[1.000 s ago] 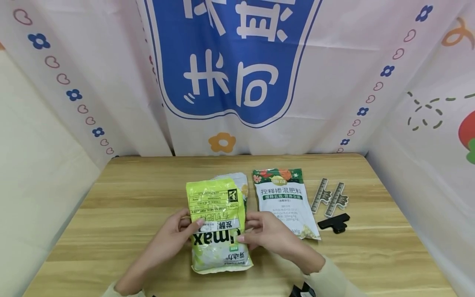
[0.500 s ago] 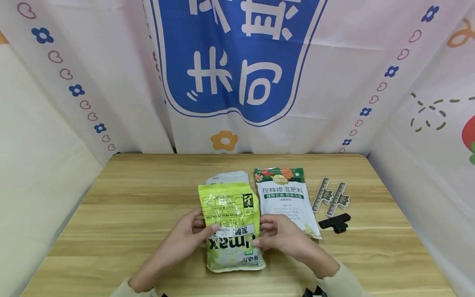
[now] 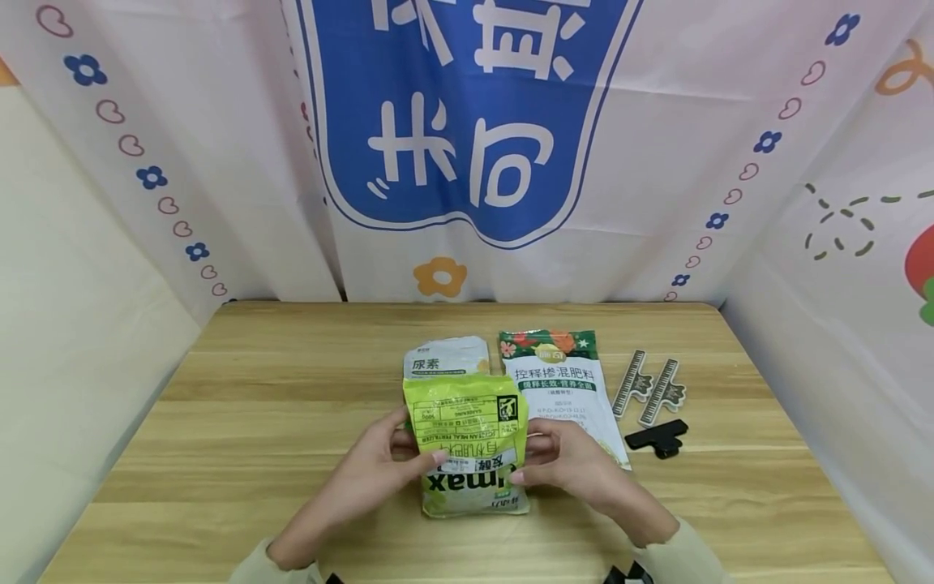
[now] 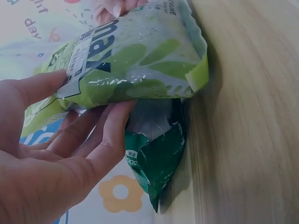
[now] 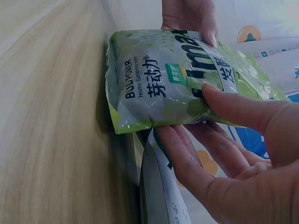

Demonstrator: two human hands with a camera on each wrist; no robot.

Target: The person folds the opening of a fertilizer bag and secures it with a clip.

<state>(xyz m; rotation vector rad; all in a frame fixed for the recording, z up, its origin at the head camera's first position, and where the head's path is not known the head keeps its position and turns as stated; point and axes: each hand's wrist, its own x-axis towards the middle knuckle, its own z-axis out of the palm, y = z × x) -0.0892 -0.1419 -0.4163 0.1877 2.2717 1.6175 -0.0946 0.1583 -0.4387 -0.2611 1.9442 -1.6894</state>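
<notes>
A yellow-green bag of organic fertilizer [image 3: 470,414] is held by its two sides, its print upside down in the head view. My left hand [image 3: 372,458] grips the left side, thumb [image 4: 44,86] on the printed face and fingers underneath. On the other side my right hand [image 3: 576,458] holds it the same way, thumb [image 5: 229,102] on top. The bag leans, its lower end close to the wooden tabletop. Behind it lies a white bag of urea [image 3: 445,357], partly hidden by the yellow-green one.
To the right, a white and green fertilizer bag [image 3: 558,397] lies flat, partly behind my right hand. Beyond it are two ruler-patterned clips [image 3: 629,389] and a black clip [image 3: 658,438]. A printed curtain [image 3: 657,162] hangs at the tabletop's back edge.
Both hands have shifted right with the yellow-green bag. Its far end has come nearer to me and it looks more tilted, showing more of the urea bag behind.
</notes>
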